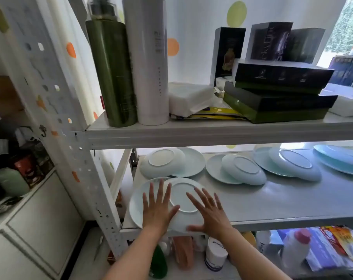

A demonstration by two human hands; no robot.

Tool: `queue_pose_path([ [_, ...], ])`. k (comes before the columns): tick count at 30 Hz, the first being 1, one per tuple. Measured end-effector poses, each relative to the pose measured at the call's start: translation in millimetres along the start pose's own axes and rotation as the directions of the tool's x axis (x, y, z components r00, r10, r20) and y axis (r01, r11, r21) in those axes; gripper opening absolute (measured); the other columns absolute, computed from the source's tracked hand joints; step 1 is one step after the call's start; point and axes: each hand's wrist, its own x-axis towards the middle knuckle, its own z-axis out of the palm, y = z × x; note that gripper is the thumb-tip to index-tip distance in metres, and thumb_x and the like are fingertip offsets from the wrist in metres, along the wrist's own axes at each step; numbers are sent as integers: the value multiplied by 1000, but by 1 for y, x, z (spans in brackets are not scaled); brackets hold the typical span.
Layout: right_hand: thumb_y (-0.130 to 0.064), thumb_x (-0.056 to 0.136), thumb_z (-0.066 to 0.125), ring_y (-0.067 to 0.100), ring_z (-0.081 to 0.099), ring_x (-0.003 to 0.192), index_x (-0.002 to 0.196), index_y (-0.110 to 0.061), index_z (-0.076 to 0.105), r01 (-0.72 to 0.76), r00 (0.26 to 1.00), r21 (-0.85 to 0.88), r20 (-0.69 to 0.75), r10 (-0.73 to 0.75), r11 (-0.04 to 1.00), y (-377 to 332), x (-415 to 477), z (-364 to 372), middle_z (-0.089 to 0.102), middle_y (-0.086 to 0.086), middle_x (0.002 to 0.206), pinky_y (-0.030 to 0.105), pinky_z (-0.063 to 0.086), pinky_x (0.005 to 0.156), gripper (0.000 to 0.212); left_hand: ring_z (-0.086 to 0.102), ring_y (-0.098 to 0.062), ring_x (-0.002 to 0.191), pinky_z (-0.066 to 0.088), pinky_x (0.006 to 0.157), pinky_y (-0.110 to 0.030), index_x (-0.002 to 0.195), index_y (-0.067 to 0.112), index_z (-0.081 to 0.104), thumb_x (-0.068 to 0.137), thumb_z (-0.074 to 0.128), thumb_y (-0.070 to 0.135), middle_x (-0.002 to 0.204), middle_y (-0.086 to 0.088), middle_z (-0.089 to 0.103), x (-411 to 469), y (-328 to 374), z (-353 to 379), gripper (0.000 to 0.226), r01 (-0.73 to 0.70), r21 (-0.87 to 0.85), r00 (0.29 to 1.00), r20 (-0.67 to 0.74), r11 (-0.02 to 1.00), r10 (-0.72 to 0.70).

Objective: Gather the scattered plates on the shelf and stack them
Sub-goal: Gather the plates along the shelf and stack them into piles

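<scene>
Plates are lying in overlapping pairs along the middle shelf (293,201), and the pair being handled is sitting at its near left corner, where an upturned plate (183,197) is leaning across a plate facing up (136,205). The left hand (157,213) is lying flat with fingers spread over the seam between the two. The right hand (210,213) is pressing flat, fingers fanned, on the right side of the upturned plate. Neither hand is curling round a rim. The near edge of the upturned plate appears to be reaching over the shelf's front lip, so the danger is sliding: under flat palms alone, glaze on glaze, it could be skating forward and tipping off toward the white jar (214,253) on the level below. Being round, it is showing no long axis; its foot ring is facing up, and it seems to be tilting, its left edge riding on the other plate. Three more pairs are waiting farther back and to the right.
</scene>
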Motion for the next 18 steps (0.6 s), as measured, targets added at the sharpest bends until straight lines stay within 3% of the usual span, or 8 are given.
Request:
queue_pose_path([
  [1,-83,62,37,13,-26,142,126,-53,-42,74,997,7,10,-74,997,-1,-1,-1,-27,-10,154,40,-22,115,106,-7,-30,150,-6,116,-49,153,23,14,88,8,71,161,-1,-12,3,1,4,81,6,39,999,-52,999,-4],
  [3,-85,57,39,16,9,146,145,-41,-20,133,991,-36,-4,-133,991,11,5,10,13,-1,160,40,-10,117,115,-11,-30,149,-7,118,-49,153,28,-11,74,-10,78,155,2,-32,6,6,2,93,35,32,999,12,999,-35],
  [5,-90,48,33,18,44,134,152,-28,-2,126,992,-51,34,-124,991,16,13,19,45,-1,147,44,11,116,126,-18,-30,148,-5,118,-50,150,34,-19,65,-9,80,157,1,-30,7,12,2,97,111,-48,976,195,993,-100],
  [6,-90,46,36,19,48,132,152,-26,-2,115,993,-52,37,-113,992,19,16,23,47,-2,145,46,21,117,130,-17,-30,148,-3,119,-50,150,35,-18,71,-1,81,158,-1,-27,8,15,-1,93,136,-66,963,244,989,-116],
  [9,-78,56,51,25,25,143,146,-37,-23,216,975,-17,48,-215,976,23,14,23,25,1,157,49,19,107,124,-17,-30,148,2,120,-46,150,34,-17,90,26,68,159,-4,-24,7,20,-6,81,192,-163,937,323,968,-131],
  [13,-77,52,60,23,34,136,150,-30,-13,191,980,-10,59,-190,982,23,17,28,40,3,151,50,37,99,131,-16,-30,148,4,120,-44,154,28,-9,93,31,63,160,-5,-21,10,20,-7,81,225,-232,926,352,946,-134],
  [16,-64,71,60,24,-5,143,134,-49,-38,235,972,-36,35,-234,971,24,15,25,-4,-3,158,51,3,111,118,-3,-32,149,5,121,-42,153,22,15,100,27,48,162,-9,-2,16,13,-8,60,155,-225,954,289,962,-86],
  [18,-59,72,65,24,-2,145,146,-43,-18,224,974,-44,-6,-224,974,25,16,23,1,-2,160,54,10,115,111,12,-31,147,11,121,-38,149,23,28,102,30,29,160,-11,12,20,12,-13,47,120,-296,978,198,948,-62],
])
